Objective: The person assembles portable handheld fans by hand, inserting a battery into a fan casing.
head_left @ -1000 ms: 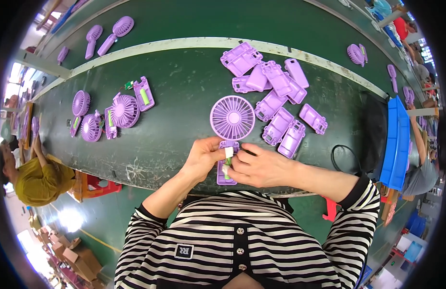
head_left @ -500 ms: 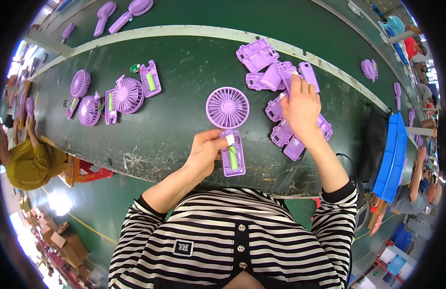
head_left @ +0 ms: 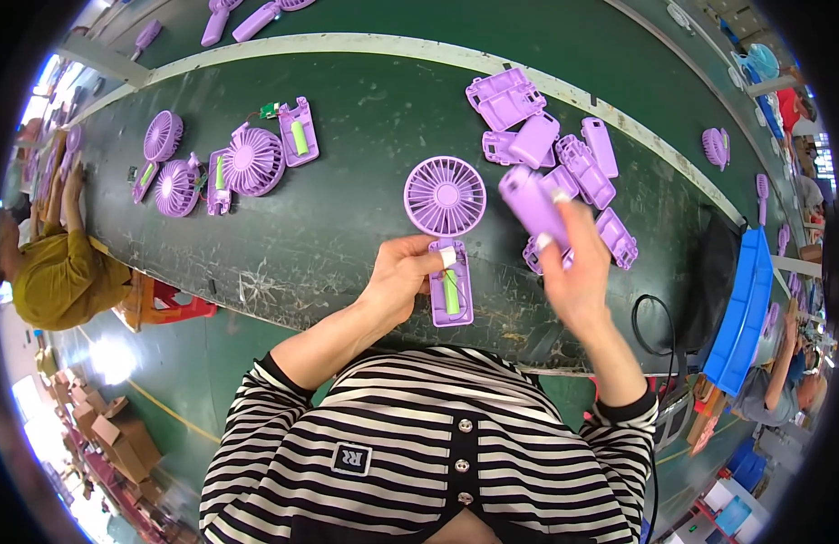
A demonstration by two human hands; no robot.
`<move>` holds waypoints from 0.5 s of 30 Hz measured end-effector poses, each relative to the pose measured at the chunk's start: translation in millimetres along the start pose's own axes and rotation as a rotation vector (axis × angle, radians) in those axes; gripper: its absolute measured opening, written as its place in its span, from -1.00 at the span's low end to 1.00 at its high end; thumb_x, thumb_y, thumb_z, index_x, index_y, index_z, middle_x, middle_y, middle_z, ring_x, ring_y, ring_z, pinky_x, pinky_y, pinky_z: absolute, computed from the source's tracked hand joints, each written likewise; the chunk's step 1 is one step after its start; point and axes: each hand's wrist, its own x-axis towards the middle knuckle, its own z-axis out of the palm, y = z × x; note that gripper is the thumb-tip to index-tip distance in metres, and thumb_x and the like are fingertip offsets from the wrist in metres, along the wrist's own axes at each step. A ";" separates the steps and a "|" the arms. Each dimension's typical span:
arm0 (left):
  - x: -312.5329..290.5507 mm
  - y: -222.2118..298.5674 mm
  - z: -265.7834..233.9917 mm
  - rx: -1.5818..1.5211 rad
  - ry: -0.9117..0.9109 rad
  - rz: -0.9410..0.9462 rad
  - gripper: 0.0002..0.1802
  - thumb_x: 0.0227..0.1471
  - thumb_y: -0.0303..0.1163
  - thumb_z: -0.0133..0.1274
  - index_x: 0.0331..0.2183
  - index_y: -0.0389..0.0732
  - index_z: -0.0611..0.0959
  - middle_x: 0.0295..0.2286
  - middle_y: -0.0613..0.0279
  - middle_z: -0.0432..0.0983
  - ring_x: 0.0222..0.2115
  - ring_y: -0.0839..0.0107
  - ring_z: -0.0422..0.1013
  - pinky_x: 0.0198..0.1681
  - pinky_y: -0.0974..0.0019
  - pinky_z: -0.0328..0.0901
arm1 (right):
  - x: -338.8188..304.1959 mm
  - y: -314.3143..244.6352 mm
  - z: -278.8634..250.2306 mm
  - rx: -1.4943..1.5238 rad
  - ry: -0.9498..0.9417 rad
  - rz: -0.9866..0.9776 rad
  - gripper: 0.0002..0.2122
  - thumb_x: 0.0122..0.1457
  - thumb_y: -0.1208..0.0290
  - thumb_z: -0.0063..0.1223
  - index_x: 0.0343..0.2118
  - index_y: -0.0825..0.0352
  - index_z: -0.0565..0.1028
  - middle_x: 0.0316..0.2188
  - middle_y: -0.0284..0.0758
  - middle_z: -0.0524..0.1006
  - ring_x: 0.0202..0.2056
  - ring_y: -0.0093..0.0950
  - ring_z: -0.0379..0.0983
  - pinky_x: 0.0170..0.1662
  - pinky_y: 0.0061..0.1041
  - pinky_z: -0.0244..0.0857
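Note:
My left hand [head_left: 403,276] grips a purple handheld fan [head_left: 445,196] at the neck, its round grille pointing away from me. The fan's handle lies open toward me, showing a green battery cell [head_left: 451,292] and a thin dark wire. Between the thumb and fingers of my right hand [head_left: 578,263] is a purple handle cover [head_left: 532,207], tilted and slightly blurred, just right of the fan. White wraps cover some of my fingertips. Beyond and beside my right hand lies a loose pile of purple handle covers [head_left: 504,98], some showing their hollow insides.
Several unfinished purple fans [head_left: 253,161] with batteries and a green circuit board lie left on the dark green bench [head_left: 347,118]. A pale rail [head_left: 365,43] crosses behind. At right are a blue tray [head_left: 741,313] and a black cable [head_left: 650,340]. A co-worker [head_left: 66,272] sits left.
My right hand has drawn a handle cover out of the pile and brought it nearer the fan. My left hand keeps its grip on the fan; the whole view has shifted slightly.

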 end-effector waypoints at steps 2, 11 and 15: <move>0.6 -0.8 0.8 0.006 0.006 0.007 -0.78 -0.03 -0.42 -0.03 -0.31 -0.34 0.53 -0.42 0.14 0.51 -0.40 0.40 0.46 -0.34 0.34 0.36 | -22.1 -5.6 3.2 0.108 -0.024 0.005 -0.64 -0.13 0.71 -0.11 -0.17 0.44 0.34 -0.27 -0.12 0.38 -0.29 -0.20 0.37 -0.22 -0.45 0.26; 2.0 5.3 1.5 -0.047 -0.009 -0.054 -0.72 -0.05 -0.43 -0.03 -0.26 -0.38 0.48 -0.38 0.05 0.50 -0.38 0.31 0.47 -0.28 0.28 0.36 | -76.1 -3.1 18.7 0.140 -0.108 0.278 -0.61 -0.19 0.63 0.04 -0.19 0.46 0.35 -0.23 -0.14 0.34 -0.23 -0.24 0.35 -0.14 -0.48 0.22; 1.1 5.4 3.5 -0.042 -0.039 -0.088 -0.71 -0.05 -0.43 -0.03 -0.24 -0.39 0.47 -0.36 0.03 0.50 -0.35 0.30 0.47 -0.26 0.26 0.36 | -78.1 -10.2 21.1 -0.071 -0.217 0.257 -0.50 -0.24 0.52 0.17 -0.14 0.44 0.32 -0.17 -0.09 0.26 -0.22 -0.11 0.33 -0.21 -0.30 0.29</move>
